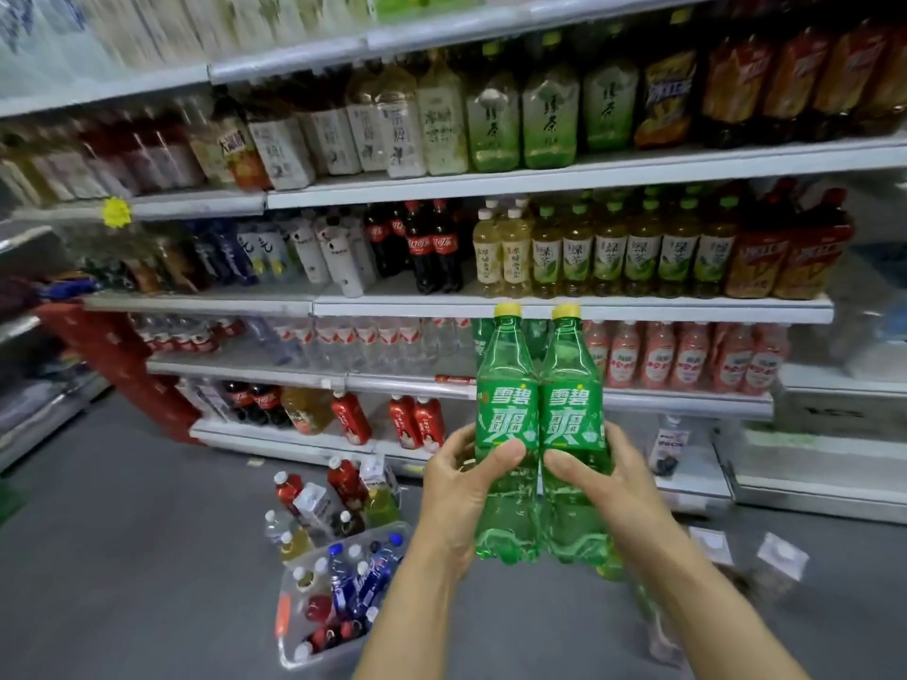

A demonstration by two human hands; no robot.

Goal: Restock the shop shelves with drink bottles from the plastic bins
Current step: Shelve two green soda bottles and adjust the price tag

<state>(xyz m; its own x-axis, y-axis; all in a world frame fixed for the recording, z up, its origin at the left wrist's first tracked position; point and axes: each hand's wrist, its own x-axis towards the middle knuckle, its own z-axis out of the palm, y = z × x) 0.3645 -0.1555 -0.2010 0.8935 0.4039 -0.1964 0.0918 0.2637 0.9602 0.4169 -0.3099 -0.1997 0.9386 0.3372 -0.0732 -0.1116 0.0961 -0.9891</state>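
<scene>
Shelving underway: left hand (466, 478) and right hand (606, 476) each grip one of two upright green bottles (508, 414) (572, 414), next needing room on the shelf (687, 402) behind.

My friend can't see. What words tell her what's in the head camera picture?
The left hand holds the left green bottle and the right hand the right green bottle, upright, side by side, before shop shelves full of drinks. Below, a clear bin of bottles sits on the grey floor.

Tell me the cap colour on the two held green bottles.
Yellow caps on both green plastic bottles; head view.
</scene>
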